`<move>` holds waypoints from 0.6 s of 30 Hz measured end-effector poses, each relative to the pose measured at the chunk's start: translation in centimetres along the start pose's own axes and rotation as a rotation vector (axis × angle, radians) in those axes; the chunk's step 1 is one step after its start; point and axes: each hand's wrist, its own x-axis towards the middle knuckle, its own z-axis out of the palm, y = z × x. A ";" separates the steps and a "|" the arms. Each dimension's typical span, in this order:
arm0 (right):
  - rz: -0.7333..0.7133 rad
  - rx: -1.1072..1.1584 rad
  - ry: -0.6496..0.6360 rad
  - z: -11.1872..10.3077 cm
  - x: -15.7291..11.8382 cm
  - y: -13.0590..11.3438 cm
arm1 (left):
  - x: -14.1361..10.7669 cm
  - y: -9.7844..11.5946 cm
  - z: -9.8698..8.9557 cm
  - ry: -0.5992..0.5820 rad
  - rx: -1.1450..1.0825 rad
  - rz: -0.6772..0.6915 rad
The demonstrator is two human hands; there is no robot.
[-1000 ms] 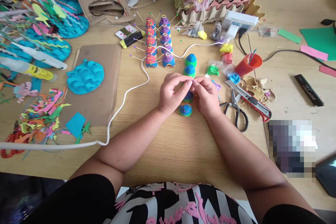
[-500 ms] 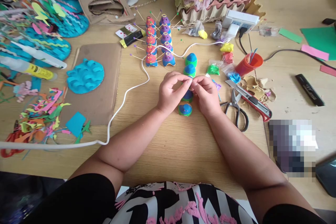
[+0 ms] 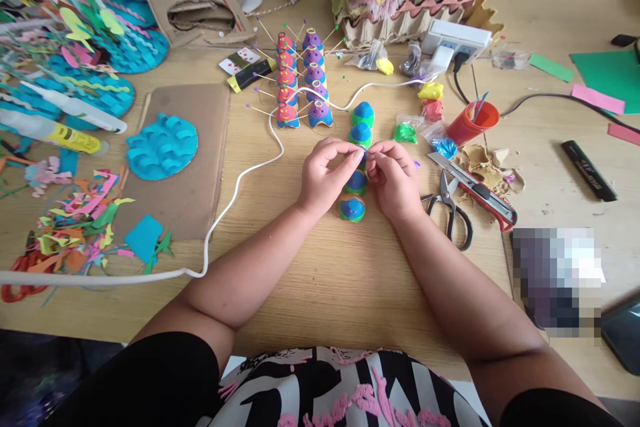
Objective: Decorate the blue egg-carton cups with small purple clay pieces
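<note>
Nearer than the fingers [image 3: 353,163], between the forearms [image 3: 255,265], open tabletop [image 3: 340,293] gives a broad way in. A line of domes [image 3: 356,181] runs from the near side to beyond the fingers, blocking the middle. Left of the fingers, room reaches to the cable [image 3: 125,277]; farther off on that side, pin-studded cones [image 3: 287,115] bar the way. Close on the right, scissors [image 3: 453,213] and a cutter [image 3: 473,191] obstruct.
</note>
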 end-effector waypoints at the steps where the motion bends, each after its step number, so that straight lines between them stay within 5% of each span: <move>1: 0.008 0.005 0.010 0.0 0.0 0.0 | 0.0 0.0 0.0 0.000 -0.006 -0.012; 18: 0.039 0.187 0.004 -0.7 0.9 0.5 | 0.0 -0.4 0.0 0.016 -0.037 -0.099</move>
